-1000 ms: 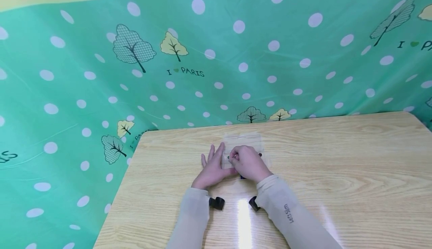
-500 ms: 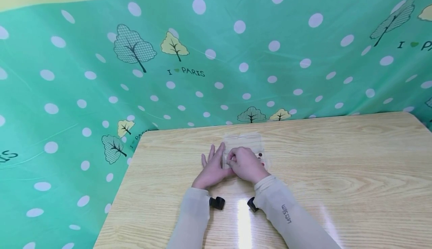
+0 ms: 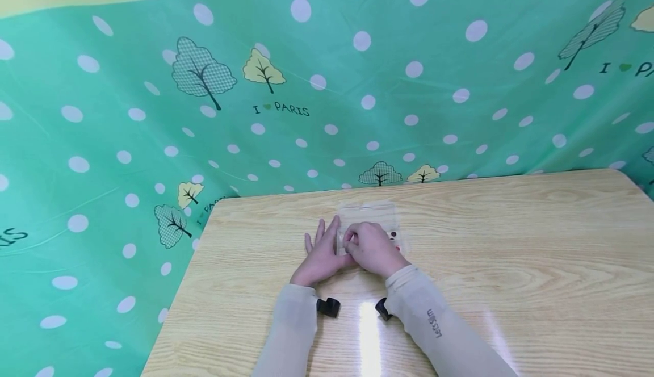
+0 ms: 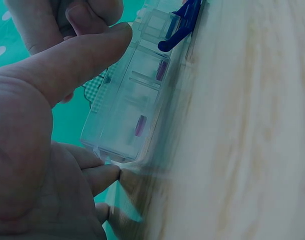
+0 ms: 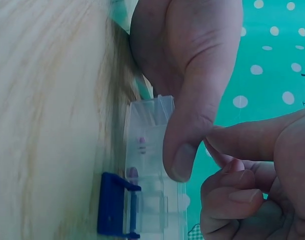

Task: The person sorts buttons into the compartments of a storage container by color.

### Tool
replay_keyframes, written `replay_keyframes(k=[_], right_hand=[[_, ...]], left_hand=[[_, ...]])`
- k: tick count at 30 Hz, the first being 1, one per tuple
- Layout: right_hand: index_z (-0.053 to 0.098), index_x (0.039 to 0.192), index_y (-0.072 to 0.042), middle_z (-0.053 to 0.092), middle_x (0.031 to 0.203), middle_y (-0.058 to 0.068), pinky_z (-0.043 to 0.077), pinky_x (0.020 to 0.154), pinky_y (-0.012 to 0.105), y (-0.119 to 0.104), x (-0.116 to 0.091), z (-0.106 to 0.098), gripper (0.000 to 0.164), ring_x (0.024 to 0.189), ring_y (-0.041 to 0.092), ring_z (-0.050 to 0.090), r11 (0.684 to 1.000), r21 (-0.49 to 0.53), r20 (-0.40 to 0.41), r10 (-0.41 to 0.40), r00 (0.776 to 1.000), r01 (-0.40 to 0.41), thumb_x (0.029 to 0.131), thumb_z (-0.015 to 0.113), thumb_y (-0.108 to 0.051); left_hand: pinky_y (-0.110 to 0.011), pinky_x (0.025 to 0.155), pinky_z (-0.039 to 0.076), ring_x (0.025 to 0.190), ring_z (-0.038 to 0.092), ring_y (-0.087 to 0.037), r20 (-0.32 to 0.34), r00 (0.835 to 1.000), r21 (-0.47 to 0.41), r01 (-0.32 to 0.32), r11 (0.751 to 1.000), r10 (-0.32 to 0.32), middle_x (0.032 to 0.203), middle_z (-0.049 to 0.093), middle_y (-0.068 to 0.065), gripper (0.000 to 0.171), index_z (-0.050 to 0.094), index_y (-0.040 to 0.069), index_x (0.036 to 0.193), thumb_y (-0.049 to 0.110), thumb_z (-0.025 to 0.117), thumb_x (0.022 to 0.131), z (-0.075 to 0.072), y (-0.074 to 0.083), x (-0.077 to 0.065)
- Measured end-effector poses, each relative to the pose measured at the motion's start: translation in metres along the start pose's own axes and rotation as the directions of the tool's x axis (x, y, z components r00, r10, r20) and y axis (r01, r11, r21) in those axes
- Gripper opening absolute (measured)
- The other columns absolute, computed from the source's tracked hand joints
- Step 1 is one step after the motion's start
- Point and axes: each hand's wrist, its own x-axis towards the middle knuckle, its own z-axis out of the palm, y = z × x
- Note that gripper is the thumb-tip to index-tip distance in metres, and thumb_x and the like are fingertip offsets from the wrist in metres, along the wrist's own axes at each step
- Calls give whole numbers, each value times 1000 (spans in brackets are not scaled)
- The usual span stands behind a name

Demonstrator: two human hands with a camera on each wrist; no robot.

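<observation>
A clear plastic compartment box [image 4: 120,120] lies on the table, its see-through lid [image 3: 368,212] laid back. Purple pieces [image 4: 140,125] show through its side wall, and a blue latch [image 5: 112,205] hangs at its front. My left hand [image 3: 322,262] rests at the box's left end with fingers spread straight and thumb along the front edge. Over the left compartments my right hand [image 3: 373,246] has its fingers curled, thumb and index finger together; whether anything is between their tips is hidden. To its right a small dark piece [image 3: 393,234] and a red piece [image 3: 398,248] are visible.
The wooden table [image 3: 511,252] stretches out on both sides of the box. Behind it hangs a green dotted cloth [image 3: 306,110]. A black wrist device [image 3: 328,307] sits at the left sleeve, and another black device [image 3: 383,309] at the right.
My right hand has shifted slightly left over the box, uncovering the red piece, then stayed almost still. The blue part seen below it is now covered. My left hand has not moved.
</observation>
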Motion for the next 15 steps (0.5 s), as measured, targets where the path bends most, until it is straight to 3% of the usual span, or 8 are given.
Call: replay_keyframes(k=[6,15], right_hand=[[71,90,-9,55,66,0,43,50,29,1,-1,-7,4,55,13,49,1000,15,-2,27,1000,-27,93,68,-8],[71,94,-8,54,69,1,42,55,30,9,-2,-17,3,58,14,48,999,-4,-44,44,998,-44,93,69,-10]], left_hand=[[-52,113,-27,154,-11,-24,10,1000,-10,25,1000,-24,167,14,-1,112,13,12,162,52,78,80,-1,-1,1],[-52,114,-26,153,-12,-23,4,999,1,52,999,-52,167,13,-2,118,12,15,163,56,81,76,0,2,1]])
